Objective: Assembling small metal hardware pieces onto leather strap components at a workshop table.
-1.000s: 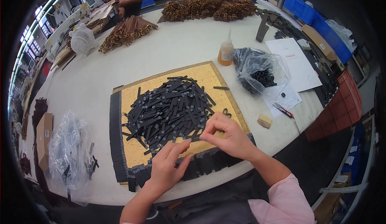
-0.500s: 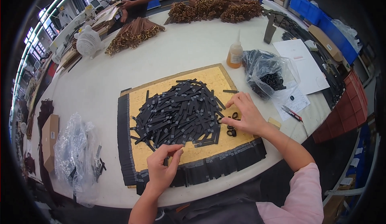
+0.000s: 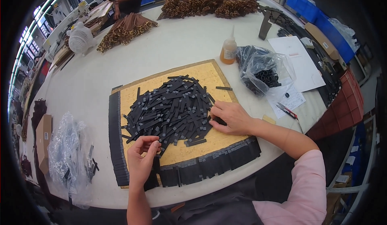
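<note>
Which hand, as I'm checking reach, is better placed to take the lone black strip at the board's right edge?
Probably the right hand: in view it sits just below the strip; the left hand is across the pile.

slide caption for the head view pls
Left hand and right hand at the edges of a heap of black strips on a yellow board atop a white table.

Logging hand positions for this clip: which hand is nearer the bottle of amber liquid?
The right hand. It is over the board's right side, toward the camera from the bottle; the left hand is farther, at front left, across the black strips.
</note>
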Tool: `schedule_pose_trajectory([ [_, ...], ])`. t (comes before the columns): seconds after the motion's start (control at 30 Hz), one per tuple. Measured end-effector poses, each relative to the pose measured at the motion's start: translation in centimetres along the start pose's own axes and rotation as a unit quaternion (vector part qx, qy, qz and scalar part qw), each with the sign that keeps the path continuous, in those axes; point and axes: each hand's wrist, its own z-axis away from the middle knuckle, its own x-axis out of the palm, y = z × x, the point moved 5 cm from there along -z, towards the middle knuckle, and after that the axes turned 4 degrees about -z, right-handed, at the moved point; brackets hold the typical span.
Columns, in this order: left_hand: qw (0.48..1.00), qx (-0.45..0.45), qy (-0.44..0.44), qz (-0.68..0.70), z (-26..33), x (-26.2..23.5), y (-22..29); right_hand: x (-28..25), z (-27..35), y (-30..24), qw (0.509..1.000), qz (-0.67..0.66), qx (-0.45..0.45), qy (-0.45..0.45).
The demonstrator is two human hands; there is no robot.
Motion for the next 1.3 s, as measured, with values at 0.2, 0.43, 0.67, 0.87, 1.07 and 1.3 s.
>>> schedule_pose_trajectory([
  [0.2, 0.983, 0.067, 0.171, 0.005, 1.4, -6.1, 0.1, 0.1, 0.0, -1.7, 0.995, 0.053, 0.013, 0.082],
  [0.43, 0.902, 0.063, 0.427, -0.028, 10.4, -15.0, -4.9, 0.3, 1.5, -1.6, 0.99, 0.102, 0.005, 0.098],
  [0.67, 0.846, -0.002, 0.531, -0.055, 18.2, -14.5, -11.1, -0.5, 0.4, -1.3, 0.99, 0.02, 0.063, 0.122],
  [0.87, 0.863, -0.001, 0.489, -0.132, 16.5, -13.6, -11.6, -4.6, 1.9, 0.5, 0.951, -0.104, 0.214, 0.197],
  [1.07, 0.879, -0.044, 0.453, -0.139, 16.4, -13.3, -11.7, -15.7, 4.1, 7.7, 0.892, -0.155, 0.286, 0.313],
  [1.3, 0.879, -0.024, 0.462, -0.116, 16.3, -13.5, -12.3, -17.7, 4.5, 12.1, 0.928, -0.082, 0.298, 0.207],
])
